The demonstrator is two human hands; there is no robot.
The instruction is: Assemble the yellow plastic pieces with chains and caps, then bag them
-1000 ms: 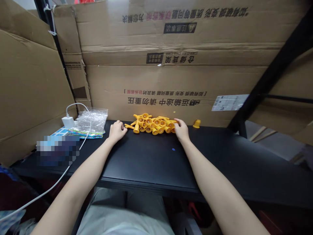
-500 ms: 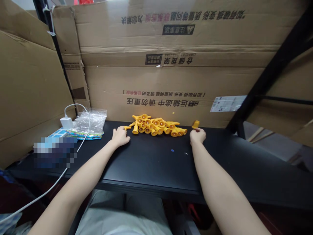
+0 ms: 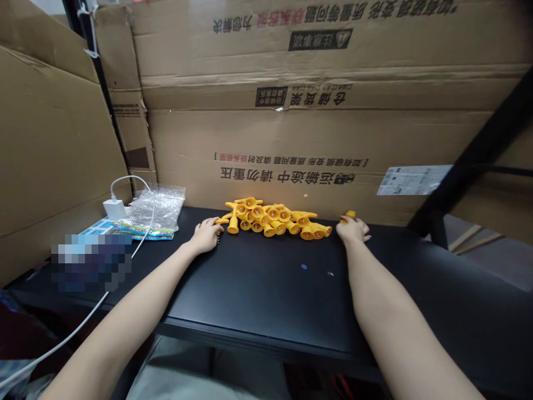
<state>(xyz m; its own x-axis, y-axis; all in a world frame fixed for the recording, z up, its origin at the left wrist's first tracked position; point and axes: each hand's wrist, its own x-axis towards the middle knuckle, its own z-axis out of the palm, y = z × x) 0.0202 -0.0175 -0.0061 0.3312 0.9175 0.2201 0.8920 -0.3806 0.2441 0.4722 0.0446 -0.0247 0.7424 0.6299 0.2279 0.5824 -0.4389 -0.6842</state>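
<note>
A heap of yellow trumpet-shaped plastic pieces (image 3: 272, 219) lies at the back of the black shelf top, many with their wide round mouths toward me. At the heap's left end, my left hand (image 3: 205, 235) rests with curled fingers around a yellow piece (image 3: 222, 221). A small dark coiled bit shows under that hand. To the right of the heap, my right hand (image 3: 353, 229) has its thumb and fingers closed on a separate yellow piece (image 3: 348, 215), whose lower part is hidden; the other fingers stick out to the right.
Cardboard (image 3: 258, 133) walls off the back. On the left are a clear plastic bag (image 3: 160, 208), a white charger (image 3: 114, 209) with its cable (image 3: 141, 239), and a pixelated object (image 3: 91, 261). A blue speck (image 3: 303, 266) lies mid-shelf. A black post (image 3: 470, 150) rises at right.
My right hand has reached the lone yellow piece, which stood upright beyond its fingers before. My left hand has curled lower over the piece at the heap's left end. The view has shifted slightly.
</note>
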